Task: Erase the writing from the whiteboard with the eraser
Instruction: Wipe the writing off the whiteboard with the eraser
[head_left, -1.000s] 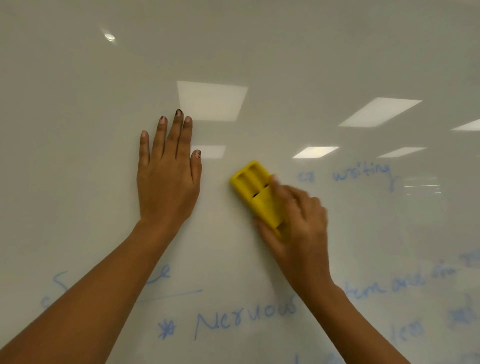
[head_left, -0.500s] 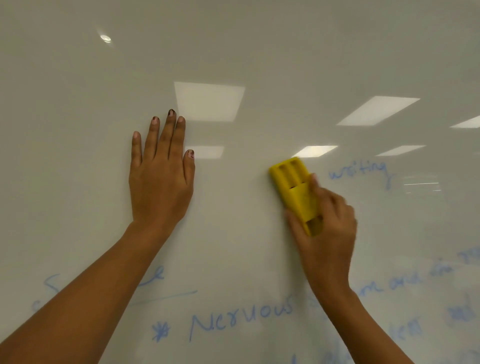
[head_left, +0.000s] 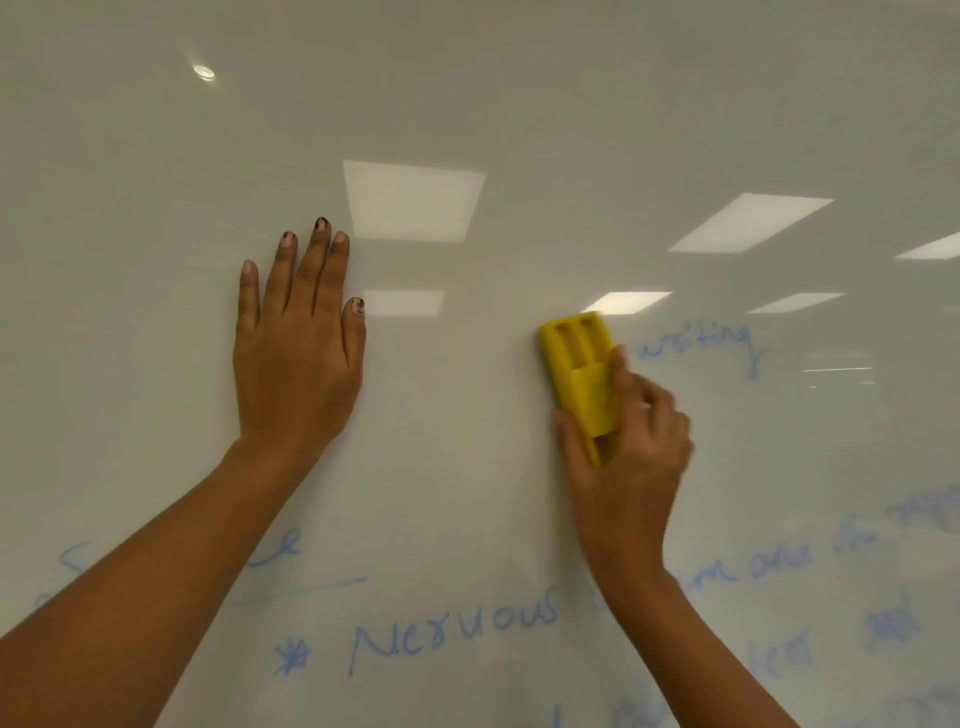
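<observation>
My right hand (head_left: 631, 457) holds the yellow plastic eraser (head_left: 582, 379), long axis at twelve o'clock; the faint blue word "writing" (head_left: 698, 345) lies just beside at three.

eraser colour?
Yellow: the eraser, held in the right hand, shows clearly in the head view.

L hand (head_left: 296, 358) flat (fingers together), R hand (head_left: 631, 447) curled, gripping.

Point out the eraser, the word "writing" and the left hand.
eraser (head_left: 574, 351): head view, on its yellow upper body, above the fingers.
word "writing" (head_left: 698, 343): head view, on the middle of the blue letters.
left hand (head_left: 293, 371): head view, on the back of the hand, flat on the board.
</observation>
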